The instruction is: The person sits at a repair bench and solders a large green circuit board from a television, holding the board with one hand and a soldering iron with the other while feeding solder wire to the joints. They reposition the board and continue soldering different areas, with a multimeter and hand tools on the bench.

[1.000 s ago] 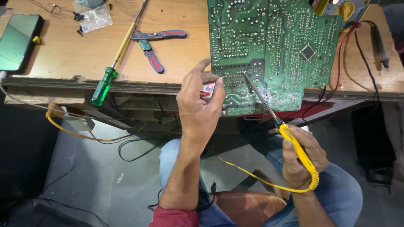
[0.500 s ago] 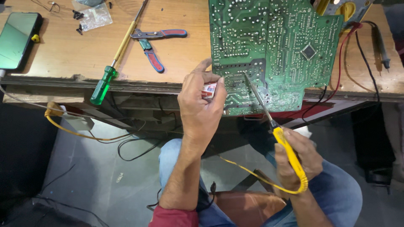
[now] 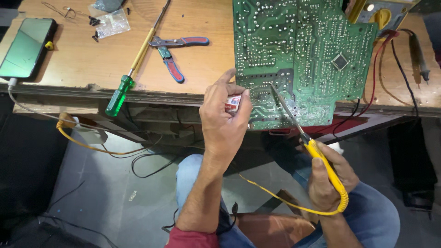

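On the wooden worktop [image 3: 82,59] a green circuit board [image 3: 298,50] overhangs the front edge. Phone [image 3: 25,48] far left, green-handled screwdriver [image 3: 131,69] and red pliers [image 3: 174,55] between them. Left hand [image 3: 223,117] pinches a small red-white item [image 3: 233,103] against the board edge. Right hand [image 3: 328,177] grips a yellow soldering iron [image 3: 317,154], tip on the board.

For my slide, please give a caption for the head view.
Right hand touches a yellow soldering iron to a green circuit board; left hand holds a small item.
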A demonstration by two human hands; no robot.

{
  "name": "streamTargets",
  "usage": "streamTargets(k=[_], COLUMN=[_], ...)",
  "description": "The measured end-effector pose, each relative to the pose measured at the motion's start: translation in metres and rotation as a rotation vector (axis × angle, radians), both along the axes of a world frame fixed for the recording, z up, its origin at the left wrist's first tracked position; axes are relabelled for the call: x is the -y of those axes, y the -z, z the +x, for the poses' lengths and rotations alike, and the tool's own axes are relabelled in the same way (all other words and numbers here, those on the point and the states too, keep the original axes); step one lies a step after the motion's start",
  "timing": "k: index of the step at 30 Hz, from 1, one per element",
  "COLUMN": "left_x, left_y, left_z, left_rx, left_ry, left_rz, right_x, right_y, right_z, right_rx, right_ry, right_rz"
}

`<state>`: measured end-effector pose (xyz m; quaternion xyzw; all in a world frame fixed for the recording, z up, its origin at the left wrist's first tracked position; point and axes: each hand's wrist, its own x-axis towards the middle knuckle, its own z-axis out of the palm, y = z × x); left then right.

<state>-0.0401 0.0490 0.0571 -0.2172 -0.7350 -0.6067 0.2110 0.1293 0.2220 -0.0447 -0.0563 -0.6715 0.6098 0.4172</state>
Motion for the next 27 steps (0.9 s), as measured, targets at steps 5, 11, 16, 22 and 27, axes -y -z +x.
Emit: streamTargets(k=[5,11,16,22,27], left_x=[-0.0007,0.0004,0.0003,-0.001,-0.0014], left_y=[0.0,-0.0008,-0.001,-0.001,-0.0006], left_z=[-0.0001,-0.0004,0.0001,0.0001,-0.0003], left_rx=[-0.028,0.008,-0.015,-0.014,-0.024], left_ry=[-0.014,-0.001,-0.009,-0.013,-0.012], left_rz=[0.0,-0.001,-0.003,0.014,0.011], right_x=[0.0009,0.0021,-0.0005,-0.001,-0.0022], right_y=[-0.0012,-0.0034,-0.0036,-0.0031,-0.003], right_z=[-0.0027,-0.0017,-0.0017,-0.0019,-0.0013], right_rx=[0.015,-0.001,-0.017,-0.002,-0.003], right_ry=[0.009,-0.005,-0.013,0.017,0.024], right_rz=[-0.092,0.001,0.02,0.016,0.023])
